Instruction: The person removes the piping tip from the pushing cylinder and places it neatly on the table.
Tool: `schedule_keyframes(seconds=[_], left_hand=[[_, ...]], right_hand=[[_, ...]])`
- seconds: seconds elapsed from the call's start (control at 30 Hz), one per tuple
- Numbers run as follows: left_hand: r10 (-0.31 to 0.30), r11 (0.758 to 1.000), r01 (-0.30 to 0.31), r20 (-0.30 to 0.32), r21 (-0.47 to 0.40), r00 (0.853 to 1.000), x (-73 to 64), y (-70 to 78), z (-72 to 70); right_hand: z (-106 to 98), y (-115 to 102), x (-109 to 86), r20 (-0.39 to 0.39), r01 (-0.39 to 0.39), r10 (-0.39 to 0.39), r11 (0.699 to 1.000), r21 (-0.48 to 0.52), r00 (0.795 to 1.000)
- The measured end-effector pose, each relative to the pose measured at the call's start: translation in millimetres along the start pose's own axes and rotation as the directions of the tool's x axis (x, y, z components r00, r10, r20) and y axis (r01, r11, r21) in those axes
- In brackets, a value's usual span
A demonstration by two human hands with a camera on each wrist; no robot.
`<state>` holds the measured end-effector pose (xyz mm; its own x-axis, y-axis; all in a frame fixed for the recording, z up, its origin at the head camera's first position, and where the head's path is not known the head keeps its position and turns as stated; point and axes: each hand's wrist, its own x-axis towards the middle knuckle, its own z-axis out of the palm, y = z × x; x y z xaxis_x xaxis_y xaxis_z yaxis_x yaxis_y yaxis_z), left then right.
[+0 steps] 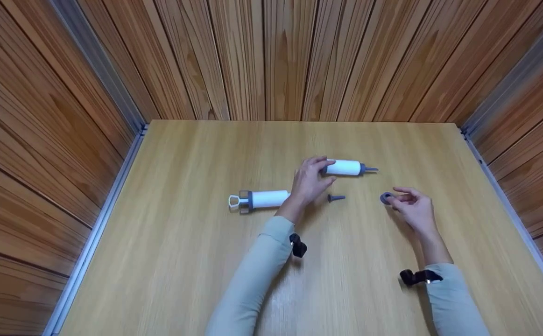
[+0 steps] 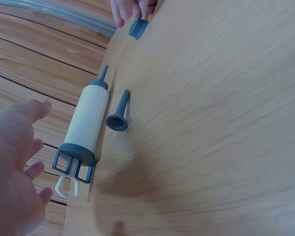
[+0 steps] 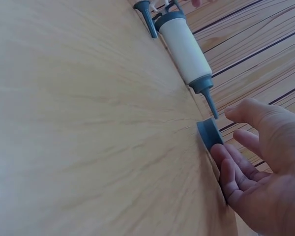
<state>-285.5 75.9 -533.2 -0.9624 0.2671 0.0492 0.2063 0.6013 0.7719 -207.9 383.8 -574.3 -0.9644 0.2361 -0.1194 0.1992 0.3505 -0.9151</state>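
My left hand hovers at the plunger end of the far white-barrelled syringe, fingers spread. In the left wrist view that hand appears apart from the white pull handle and grey end frame. My right hand pinches the edge of a small grey ring with its fingertips, while other fingers stay extended. The right wrist view shows the ring tilted up at the fingertips. Between the hands lies a loose grey nozzle, wide-flanged at one end.
A second white-barrelled syringe lies left of my left wrist, partly covered by it, its handle pointing left. Wood-plank walls stand behind and beside the light wooden table. A black camera sits on each wrist.
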Motion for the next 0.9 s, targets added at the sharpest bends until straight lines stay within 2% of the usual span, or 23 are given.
schedule_keyframes(seconds=[0.37, 0.53, 0.73, 0.9], left_hand=[[0.018, 0.995, -0.025, 0.071, 0.1, 0.997, 4.9, 2.3, -2.7], [0.036, 0.99, -0.05, 0.111, 0.131, 0.993, 7.0, 2.7, -2.6], [0.047, 0.986, -0.072, 0.161, 0.15, 0.986, 8.9, -1.8, -1.0], [0.056, 0.98, -0.088, 0.178, 0.178, 0.982, 10.5, -5.9, -0.1]], right_hand=[[-5, -3, -8.5, -0.002, 0.005, -0.005, 1.0, -0.003, 1.0], [-7, -7, -9.5, -0.039, 0.045, -0.044, 0.999, 0.023, 0.998], [-10, -17, -11.6, -0.077, 0.06, -0.061, 0.998, -0.004, 0.995], [-8, -24, -13.3, -0.121, 0.083, -0.08, 0.996, 0.021, 0.989]])
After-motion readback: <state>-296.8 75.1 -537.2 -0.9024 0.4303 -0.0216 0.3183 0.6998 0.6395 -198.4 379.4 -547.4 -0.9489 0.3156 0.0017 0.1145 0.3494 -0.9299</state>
